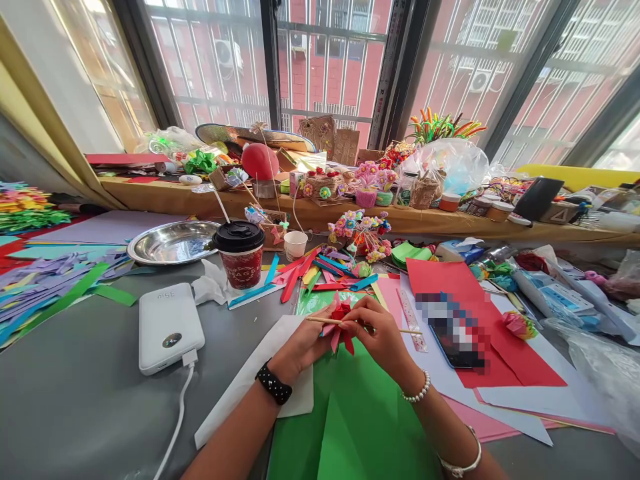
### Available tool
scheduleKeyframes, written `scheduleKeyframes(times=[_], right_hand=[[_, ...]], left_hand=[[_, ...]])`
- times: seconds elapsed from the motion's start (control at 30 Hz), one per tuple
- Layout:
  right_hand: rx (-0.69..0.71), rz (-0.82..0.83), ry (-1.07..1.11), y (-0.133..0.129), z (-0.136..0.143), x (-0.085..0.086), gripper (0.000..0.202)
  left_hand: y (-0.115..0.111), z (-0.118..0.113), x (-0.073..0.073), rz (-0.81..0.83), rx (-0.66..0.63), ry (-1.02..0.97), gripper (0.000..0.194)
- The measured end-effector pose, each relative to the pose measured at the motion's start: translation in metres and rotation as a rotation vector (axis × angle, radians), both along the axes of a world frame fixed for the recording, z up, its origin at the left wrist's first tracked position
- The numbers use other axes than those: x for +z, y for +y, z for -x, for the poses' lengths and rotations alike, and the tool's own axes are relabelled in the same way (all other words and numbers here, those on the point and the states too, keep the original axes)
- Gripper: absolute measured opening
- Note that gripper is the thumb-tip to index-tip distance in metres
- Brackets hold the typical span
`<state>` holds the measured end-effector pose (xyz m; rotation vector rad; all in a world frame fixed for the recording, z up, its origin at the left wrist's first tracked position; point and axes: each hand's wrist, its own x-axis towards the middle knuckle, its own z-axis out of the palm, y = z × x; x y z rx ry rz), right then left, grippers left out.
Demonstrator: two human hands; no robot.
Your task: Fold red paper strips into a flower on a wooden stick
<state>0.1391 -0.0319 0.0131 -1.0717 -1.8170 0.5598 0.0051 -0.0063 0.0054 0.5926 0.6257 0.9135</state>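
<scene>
My left hand point(305, 343), with a black dotted band on its wrist, is closed around a red and pink folded-paper flower point(342, 312). My right hand point(377, 330) is closed on a thin wooden stick point(323, 321), which lies crosswise in front of the flower, and its fingertips touch the petals. Part of the flower is hidden behind the fingers. Beneath both hands are green paper sheets point(370, 413) and a white sheet point(255, 380).
A white power bank point(171, 327) with its cable is at left, near a lidded cup point(241, 257) and metal plate point(173, 241). Paper strips point(300, 270) lie beyond my hands. To the right are a phone point(455, 340), red paper point(520, 347) and a floral ruler point(410, 317).
</scene>
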Motion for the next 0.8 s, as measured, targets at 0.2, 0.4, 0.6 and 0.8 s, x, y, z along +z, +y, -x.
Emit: scheduleKeyframes(times=[0.2, 0.4, 0.6, 0.8], right_hand=[[-0.040, -0.108, -0.075, -0.0016, 0.0027, -0.0043, 0.012], [-0.084, -0.202, -0.161, -0.0021, 0.0078, -0.0073, 0.011], [-0.107, -0.152, -0.190, -0.0009, 0.0062, -0.0064, 0.014], [-0.093, -0.079, -0.138, -0.0014, 0.0043, -0.0051, 0.016]], left_hand=[[0.0017, -0.0012, -0.0035, -0.033, 0.041, 0.003, 0.009], [0.0039, -0.0014, -0.0076, -0.068, 0.035, -0.073, 0.019], [0.0053, -0.0019, -0.0064, -0.054, 0.052, -0.079, 0.016], [0.0035, -0.0017, -0.0025, -0.055, 0.071, -0.040, 0.022]])
